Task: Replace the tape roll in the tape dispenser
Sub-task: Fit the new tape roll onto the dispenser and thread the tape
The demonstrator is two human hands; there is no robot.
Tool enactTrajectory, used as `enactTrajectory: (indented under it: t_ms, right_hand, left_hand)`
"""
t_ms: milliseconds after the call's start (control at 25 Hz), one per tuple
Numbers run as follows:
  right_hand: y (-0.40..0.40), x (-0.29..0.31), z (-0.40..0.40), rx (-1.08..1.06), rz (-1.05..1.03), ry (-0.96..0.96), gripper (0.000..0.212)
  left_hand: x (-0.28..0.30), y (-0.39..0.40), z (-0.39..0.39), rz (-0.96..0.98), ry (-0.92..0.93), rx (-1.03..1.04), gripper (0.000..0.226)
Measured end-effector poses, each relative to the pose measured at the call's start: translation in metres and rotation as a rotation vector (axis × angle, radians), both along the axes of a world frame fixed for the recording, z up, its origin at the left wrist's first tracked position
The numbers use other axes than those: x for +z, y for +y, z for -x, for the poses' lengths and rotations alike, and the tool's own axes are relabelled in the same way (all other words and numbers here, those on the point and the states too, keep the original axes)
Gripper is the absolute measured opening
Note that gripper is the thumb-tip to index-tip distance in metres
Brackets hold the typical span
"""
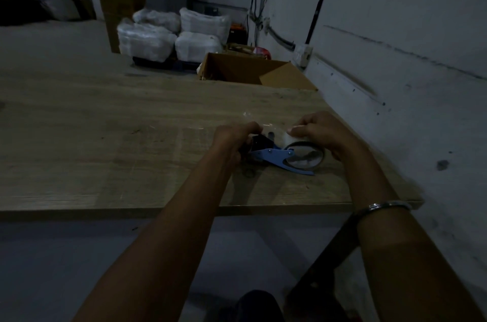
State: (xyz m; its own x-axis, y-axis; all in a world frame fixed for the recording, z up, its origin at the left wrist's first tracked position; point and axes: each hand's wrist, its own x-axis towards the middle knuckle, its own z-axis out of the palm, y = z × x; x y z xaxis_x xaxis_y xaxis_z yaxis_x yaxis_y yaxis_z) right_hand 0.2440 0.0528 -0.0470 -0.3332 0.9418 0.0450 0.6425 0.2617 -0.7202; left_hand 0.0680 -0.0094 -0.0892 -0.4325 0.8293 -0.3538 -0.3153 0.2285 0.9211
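From the head camera I see the blue metal handheld tape dispenser (274, 157) lying on the wooden table (105, 150), near its right edge. My left hand (234, 137) is clamped around its dark front end. My right hand (319, 129) pinches a strip of clear tape (286, 140) above the clear tape roll (307, 157) seated in the dispenser.

My arms are bare to the elbows — no sleeves or gloves on my left hand (235, 137) or right hand (317, 128) — with one silver metal bangle (383, 207) circling my right forearm.
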Motion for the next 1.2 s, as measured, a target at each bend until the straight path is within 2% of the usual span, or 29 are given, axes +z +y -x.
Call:
enactTrajectory:
  t_ms: [120,280,560,760,960,1200]
  right_hand:
    - [-0.001,0.001,-0.001,-0.004,0.003,-0.011,0.032]
    - [-0.002,0.004,-0.001,-0.009,0.008,0.004,0.025]
    - [0.000,0.001,0.000,-0.044,0.050,0.070,0.015]
    - [-0.002,0.004,-0.001,-0.038,0.110,0.154,0.024]
    - [-0.001,0.003,-0.002,-0.002,0.010,0.027,0.014]
    - [-0.002,0.006,0.006,0.141,-0.111,-0.162,0.018]
  left_hand:
    - [-0.001,0.000,-0.001,-0.004,-0.022,0.003,0.029]
    - [0.001,-0.003,-0.004,-0.044,0.009,-0.005,0.013]
    - [0.003,-0.003,-0.004,-0.095,0.003,0.007,0.009]
    - [-0.001,-0.001,0.000,-0.100,-0.059,0.012,0.008]
    - [0.002,-0.004,0.002,-0.195,0.226,-0.061,0.013]
    - [0.012,-0.003,0.005,-0.250,0.386,-0.143,0.015]
